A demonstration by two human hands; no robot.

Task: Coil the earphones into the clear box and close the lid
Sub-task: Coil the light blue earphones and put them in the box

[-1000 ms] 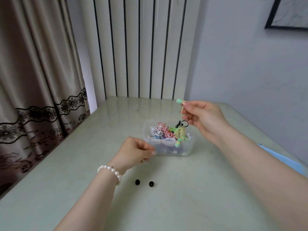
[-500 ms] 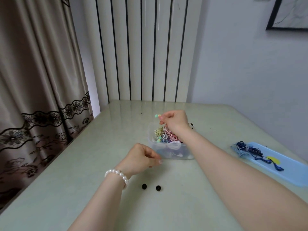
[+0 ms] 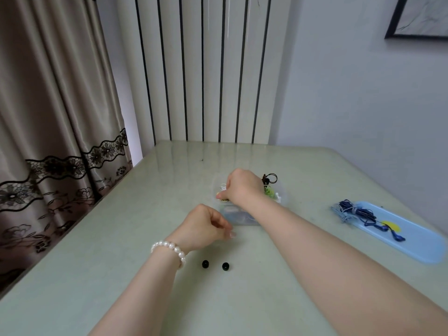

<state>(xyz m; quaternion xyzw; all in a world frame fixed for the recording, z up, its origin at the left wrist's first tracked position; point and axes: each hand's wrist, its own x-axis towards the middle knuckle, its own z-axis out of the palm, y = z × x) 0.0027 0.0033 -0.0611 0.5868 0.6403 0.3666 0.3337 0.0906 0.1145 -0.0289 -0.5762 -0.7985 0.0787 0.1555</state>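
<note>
right hand in the box, left hand curled beside it

mid-frame on the desk (image 3: pixel 121 238) sits the clear box (image 3: pixel 282 192), lid off, with earphones (image 3: pixel 269 190) bunched inside. the right hand (image 3: pixel 241 186) is down over the box, fingers curled into the cords; whether its grip actually has hold of one i cannot tell, since the hand hides it. the left hand (image 3: pixel 204 226), with a pearl bracelet (image 3: pixel 169 248) at the wrist, hovers just left of and nearer than the box, fingers curled, its grip holding nothing visible. two black ear tips (image 3: pixel 205 264) lie below it. at right, a blue tray (image 3: pixel 417 241) carries blue earphones (image 3: pixel 358 210).
</note>
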